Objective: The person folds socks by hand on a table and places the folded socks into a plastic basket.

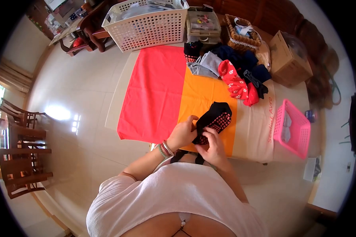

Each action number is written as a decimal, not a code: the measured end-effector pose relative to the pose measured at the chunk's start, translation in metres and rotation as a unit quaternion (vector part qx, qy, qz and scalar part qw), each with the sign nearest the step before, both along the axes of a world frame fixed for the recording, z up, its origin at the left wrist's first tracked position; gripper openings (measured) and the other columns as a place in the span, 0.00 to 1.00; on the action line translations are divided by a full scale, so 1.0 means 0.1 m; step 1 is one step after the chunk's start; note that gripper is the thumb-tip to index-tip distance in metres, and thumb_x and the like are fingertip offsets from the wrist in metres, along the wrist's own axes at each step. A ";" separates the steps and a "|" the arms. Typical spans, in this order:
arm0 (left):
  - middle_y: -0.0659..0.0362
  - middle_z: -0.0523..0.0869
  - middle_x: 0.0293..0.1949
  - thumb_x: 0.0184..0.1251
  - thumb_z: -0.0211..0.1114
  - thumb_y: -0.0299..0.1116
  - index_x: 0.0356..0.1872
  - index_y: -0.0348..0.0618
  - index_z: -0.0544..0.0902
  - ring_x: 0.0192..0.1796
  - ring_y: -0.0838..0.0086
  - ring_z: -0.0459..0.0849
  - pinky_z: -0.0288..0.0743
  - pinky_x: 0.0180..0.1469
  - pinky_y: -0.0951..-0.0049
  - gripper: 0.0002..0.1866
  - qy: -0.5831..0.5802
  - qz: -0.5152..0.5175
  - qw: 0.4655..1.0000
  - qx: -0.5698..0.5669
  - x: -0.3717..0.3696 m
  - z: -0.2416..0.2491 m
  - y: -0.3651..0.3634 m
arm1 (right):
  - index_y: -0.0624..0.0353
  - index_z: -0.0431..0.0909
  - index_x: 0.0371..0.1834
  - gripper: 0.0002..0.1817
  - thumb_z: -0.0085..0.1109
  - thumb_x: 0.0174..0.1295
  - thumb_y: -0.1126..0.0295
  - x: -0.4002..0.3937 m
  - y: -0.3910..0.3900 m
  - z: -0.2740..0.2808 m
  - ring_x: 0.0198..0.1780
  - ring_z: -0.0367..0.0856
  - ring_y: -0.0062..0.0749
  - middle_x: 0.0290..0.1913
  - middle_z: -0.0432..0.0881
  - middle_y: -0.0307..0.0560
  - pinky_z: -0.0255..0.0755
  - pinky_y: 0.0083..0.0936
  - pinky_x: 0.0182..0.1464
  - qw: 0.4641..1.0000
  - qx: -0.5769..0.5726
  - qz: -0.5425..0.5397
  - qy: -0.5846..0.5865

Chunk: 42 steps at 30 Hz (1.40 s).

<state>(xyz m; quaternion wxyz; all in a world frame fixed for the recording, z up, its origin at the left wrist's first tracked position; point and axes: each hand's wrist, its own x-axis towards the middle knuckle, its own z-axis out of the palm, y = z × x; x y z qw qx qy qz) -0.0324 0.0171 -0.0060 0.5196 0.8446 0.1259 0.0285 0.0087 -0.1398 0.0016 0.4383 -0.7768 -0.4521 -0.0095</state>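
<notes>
Both hands hold a black sock (214,119) with a pink grid pattern, over the orange part of the cloth (201,93) near the table's front edge. My left hand (182,133) has its fingers closed on the sock's left side. On the lower right side, my right hand (213,147) pinches the same sock. A pile of clothing lies farther back: a black piece with a pink grid (192,53), a grey piece (206,63), a red piece with white flowers (235,82) and dark pieces (245,60).
A white perforated basket (148,29) stands at the back left, beside a clear plastic box (203,25). Behind the clothes are a wicker basket (241,33) and a cardboard box (288,65). A pink basket (303,132) holds pale items at the right edge.
</notes>
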 end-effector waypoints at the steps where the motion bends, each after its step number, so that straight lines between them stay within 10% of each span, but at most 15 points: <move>1: 0.53 0.80 0.23 0.51 0.59 0.24 0.47 0.35 0.71 0.26 0.64 0.80 0.73 0.29 0.71 0.19 -0.010 0.022 1.000 -0.011 0.00 -0.01 -0.01 | 0.66 0.67 0.44 0.27 0.68 0.39 0.73 -0.02 -0.02 -0.03 0.50 0.70 0.52 0.49 0.70 0.56 0.68 0.36 0.50 0.999 -0.026 0.009 0.019; 7: 0.55 0.76 0.26 0.49 0.55 0.18 0.49 0.36 0.71 0.26 0.68 0.77 0.72 0.29 0.77 0.21 0.017 -0.021 0.979 -0.201 0.01 -0.02 0.00 | 0.64 0.68 0.45 0.22 0.62 0.44 0.78 -0.04 -0.06 -0.24 0.48 0.72 0.50 0.47 0.71 0.55 0.69 0.34 0.48 0.999 -0.008 -0.037 0.007; 13: 0.52 0.77 0.37 0.48 0.62 0.24 0.47 0.37 0.73 0.38 0.64 0.77 0.72 0.42 0.68 0.21 -0.286 -0.127 0.943 0.117 0.09 0.13 0.04 | 0.64 0.71 0.41 0.09 0.54 0.58 0.73 0.14 -0.13 -0.09 0.29 0.76 0.38 0.28 0.76 0.54 0.68 0.26 0.32 0.973 0.025 -0.138 0.184; 18: 0.53 0.79 0.32 0.47 0.66 0.29 0.39 0.38 0.76 0.37 0.60 0.77 0.68 0.45 0.65 0.16 -0.145 -0.068 0.983 0.084 0.24 -0.07 -0.06 | 0.65 0.71 0.40 0.10 0.53 0.60 0.70 0.34 -0.08 -0.22 0.29 0.76 0.37 0.28 0.77 0.53 0.69 0.29 0.34 0.965 0.030 -0.163 0.202; 31: 0.50 0.79 0.30 0.42 0.68 0.35 0.51 0.32 0.69 0.38 0.56 0.77 0.70 0.44 0.64 0.32 -0.123 -0.030 0.966 0.225 0.47 -0.14 -0.07 | 0.67 0.52 0.62 0.49 0.72 0.36 0.67 0.50 -0.07 -0.33 0.57 0.62 0.57 0.54 0.65 0.63 0.55 0.48 0.59 0.942 -0.119 -0.311 -0.051; 42: 0.49 0.79 0.28 0.41 0.68 0.34 0.38 0.33 0.75 0.34 0.57 0.79 0.72 0.37 0.66 0.21 0.006 -0.074 0.990 0.119 0.55 -0.06 -0.03 | 0.66 0.68 0.50 0.23 0.59 0.47 0.84 0.51 -0.05 -0.29 0.34 0.70 0.20 0.31 0.72 0.38 0.67 0.17 0.39 0.937 0.153 -0.211 0.231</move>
